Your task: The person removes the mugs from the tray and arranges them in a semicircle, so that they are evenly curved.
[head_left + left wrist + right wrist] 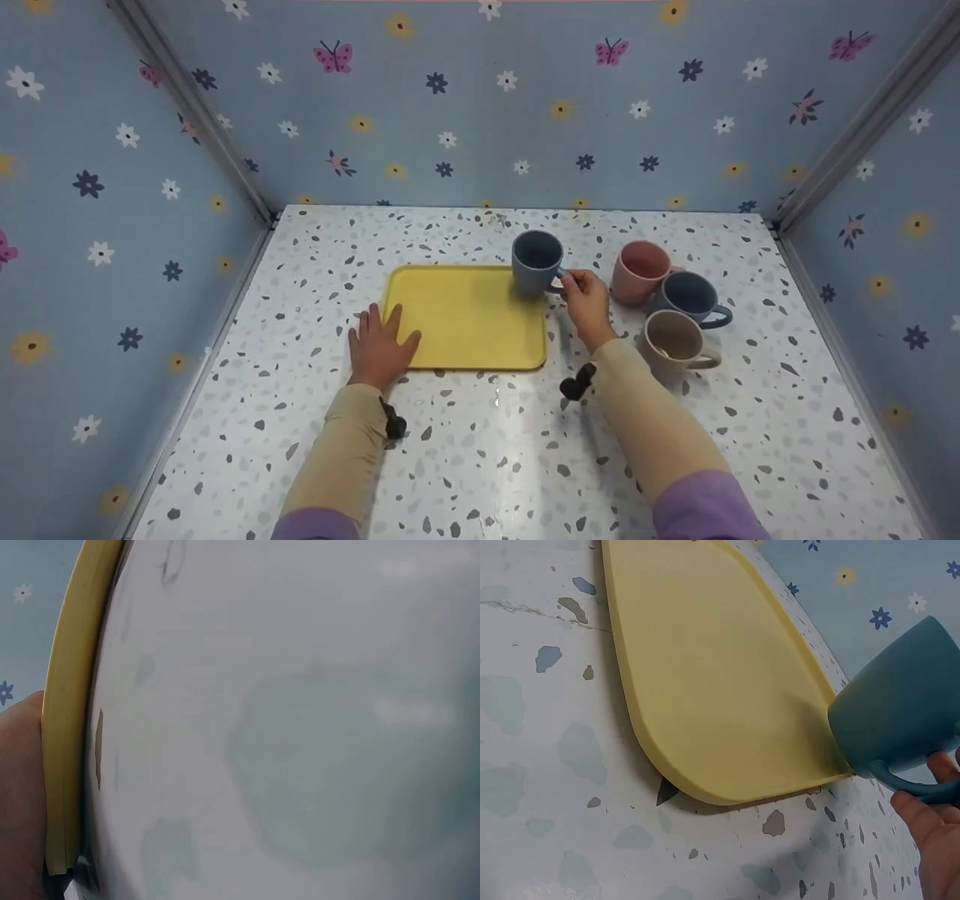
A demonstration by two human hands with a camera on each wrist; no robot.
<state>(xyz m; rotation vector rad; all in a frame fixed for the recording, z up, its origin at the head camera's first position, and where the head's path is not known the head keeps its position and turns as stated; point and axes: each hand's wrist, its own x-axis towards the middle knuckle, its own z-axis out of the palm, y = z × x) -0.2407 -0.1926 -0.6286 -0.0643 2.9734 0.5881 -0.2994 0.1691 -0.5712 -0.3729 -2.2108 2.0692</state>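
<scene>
My right hand (589, 306) pinches the handle of a blue mug (534, 264), which is upright over the far right corner of a yellow tray (465, 319). In the right wrist view the blue mug (900, 701) hangs at the tray's corner, with thumb and fingers (922, 821) on its handle; whether its base touches the tray I cannot tell. My left hand (379, 349) lies with spread fingers at the tray's near left edge, the thumb over the rim. Close up, the left wrist view shows the tray's edge (71, 720) beside part of that hand.
Right of the tray a pink mug (640, 274), a second blue mug (688, 294) and a beige mug (673, 341) stand close together. The speckled white table (465, 450) is bounded by flowered blue panels (487, 105) at the back and both sides.
</scene>
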